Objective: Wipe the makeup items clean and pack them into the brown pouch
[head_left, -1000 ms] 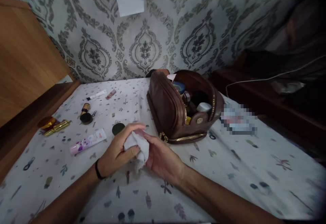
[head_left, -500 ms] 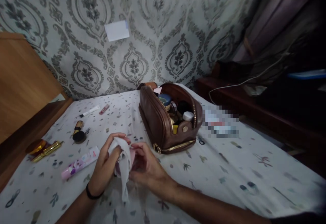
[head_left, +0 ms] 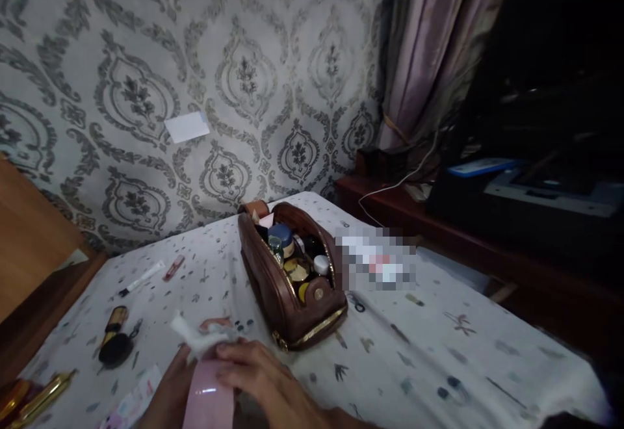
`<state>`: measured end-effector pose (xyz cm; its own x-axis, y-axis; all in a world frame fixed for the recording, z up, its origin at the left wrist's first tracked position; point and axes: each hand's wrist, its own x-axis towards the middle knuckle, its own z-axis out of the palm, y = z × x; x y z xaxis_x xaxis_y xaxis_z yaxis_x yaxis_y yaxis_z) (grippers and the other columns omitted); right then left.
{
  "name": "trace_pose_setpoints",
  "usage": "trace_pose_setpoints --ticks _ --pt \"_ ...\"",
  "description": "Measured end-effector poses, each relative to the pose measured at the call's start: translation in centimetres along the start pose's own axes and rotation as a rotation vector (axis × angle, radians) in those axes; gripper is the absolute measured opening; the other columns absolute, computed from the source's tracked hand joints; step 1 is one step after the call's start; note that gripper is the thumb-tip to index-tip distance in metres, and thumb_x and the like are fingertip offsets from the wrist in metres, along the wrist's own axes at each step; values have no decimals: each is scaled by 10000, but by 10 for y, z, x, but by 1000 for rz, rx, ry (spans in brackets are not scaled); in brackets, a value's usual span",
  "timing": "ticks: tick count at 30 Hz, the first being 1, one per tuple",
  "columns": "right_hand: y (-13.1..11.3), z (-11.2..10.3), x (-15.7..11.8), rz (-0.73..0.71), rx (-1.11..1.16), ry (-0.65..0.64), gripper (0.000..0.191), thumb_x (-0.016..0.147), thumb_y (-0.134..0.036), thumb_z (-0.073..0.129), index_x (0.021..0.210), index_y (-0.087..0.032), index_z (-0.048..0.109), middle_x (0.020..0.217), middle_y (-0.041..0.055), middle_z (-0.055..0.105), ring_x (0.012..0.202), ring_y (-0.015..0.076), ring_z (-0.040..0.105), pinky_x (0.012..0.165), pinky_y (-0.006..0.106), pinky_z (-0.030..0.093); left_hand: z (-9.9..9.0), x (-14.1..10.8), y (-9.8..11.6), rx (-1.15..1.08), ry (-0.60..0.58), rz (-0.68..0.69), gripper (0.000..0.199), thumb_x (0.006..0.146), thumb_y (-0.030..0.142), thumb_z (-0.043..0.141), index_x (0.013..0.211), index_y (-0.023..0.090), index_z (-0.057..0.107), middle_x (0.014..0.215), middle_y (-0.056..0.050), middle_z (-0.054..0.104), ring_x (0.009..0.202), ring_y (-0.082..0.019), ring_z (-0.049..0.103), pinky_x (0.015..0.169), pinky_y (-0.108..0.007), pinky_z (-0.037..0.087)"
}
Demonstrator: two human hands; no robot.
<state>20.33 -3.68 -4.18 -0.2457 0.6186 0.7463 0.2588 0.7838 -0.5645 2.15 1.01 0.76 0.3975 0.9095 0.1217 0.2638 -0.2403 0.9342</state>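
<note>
Low in the view, my left hand [head_left: 171,387] is closed around a pink container [head_left: 208,398], partly hidden behind it. My right hand [head_left: 266,377] is closed on the container's upper right side, with its fingers at a white cloth or tissue [head_left: 201,340]. The white piece bunches over the container's top. Beyond my hands stands a brown leather bag [head_left: 266,286], unzipped at the top. Inside it are a blue-lidded jar [head_left: 281,237], a white-capped jar [head_left: 321,264] and several other items.
On the patterned sheet [head_left: 390,377] lie a white tube [head_left: 142,277], a small pink item [head_left: 174,267], a black-and-gold brush [head_left: 116,344], a gold item [head_left: 46,400] and a pink-white tube [head_left: 131,403]. A blurred-out item is right of the bag.
The view has swung right and up, so the bag and sheet appear further left and lower. The pink container now shows more fully, and my right hand lies over its upper side with the white cloth.
</note>
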Motion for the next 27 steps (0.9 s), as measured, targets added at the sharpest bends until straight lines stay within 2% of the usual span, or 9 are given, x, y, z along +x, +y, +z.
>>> trace_pose_setpoints --ticks 3,4,6,8,10,13,17,20,27 --pt "-6 -21 13 -17 -6 183 557 925 -484 625 1423 -322 435 1330 87 610 1213 186 616 1030 260 502 -7 15 20 69 -20 37 341 908 441 625 1200 267 654 1219 -65 681 1102 -275 654 891 -379 582" --pt "-10 -35 20 -38 -4 189 575 921 -480 633 1436 -331 425 1318 84 609 1180 184 631 1003 256 517 -8 25 29 131 -28 78 333 909 439 606 1198 283 659 1200 -57 697 1108 -283 657 898 -367 583" --pt "-17 -69 36 -32 -9 197 621 918 -454 647 1468 -328 386 1348 95 570 1233 209 593 1014 285 517 -8 49 50 327 -41 235 324 937 390 525 1217 285 650 1192 -52 708 1113 -276 662 941 -373 570" --pt "-21 -107 55 -21 -39 248 608 918 -415 658 1459 -319 397 1324 93 554 1231 213 575 1002 299 523 -1 81 72 528 -53 477 345 940 287 475 1245 259 635 1246 -69 687 1146 -262 646 1007 -391 534" --pt "-18 -142 76 108 -36 307 490 946 -319 617 1410 -303 458 1300 89 552 1182 203 592 949 302 544 10 114 91 671 -78 650 398 913 186 459 1272 233 624 1318 -94 644 1219 -261 603 1017 -388 523" --pt "7 -179 107 243 -11 371 484 911 -357 649 1353 -219 507 1240 108 592 1056 205 628 877 336 560 25 158 106 857 -218 728 461 876 140 461 1299 210 629 1392 -109 607 1304 -281 548 1099 -456 466" --pt "60 -203 143 313 -90 280 538 859 -398 666 1321 -167 516 1205 120 611 953 197 624 814 355 546 30 192 102 993 -371 689 443 875 181 488 1286 195 653 1394 -101 632 1342 -301 531 1144 -521 423" --pt "90 -209 165 318 -231 107 556 842 -340 675 1332 -165 481 1163 104 622 882 188 615 780 350 519 29 198 96 1038 -425 673 446 869 189 503 1290 192 649 1370 -89 657 1324 -291 558 1145 -505 433" --pt "121 -209 193 218 -582 -386 448 861 -240 680 1261 -117 521 1161 136 632 1057 262 594 885 357 453 33 193 91 1138 -368 835 409 872 195 501 1249 152 653 1292 -131 701 1250 -312 626 1088 -536 489"
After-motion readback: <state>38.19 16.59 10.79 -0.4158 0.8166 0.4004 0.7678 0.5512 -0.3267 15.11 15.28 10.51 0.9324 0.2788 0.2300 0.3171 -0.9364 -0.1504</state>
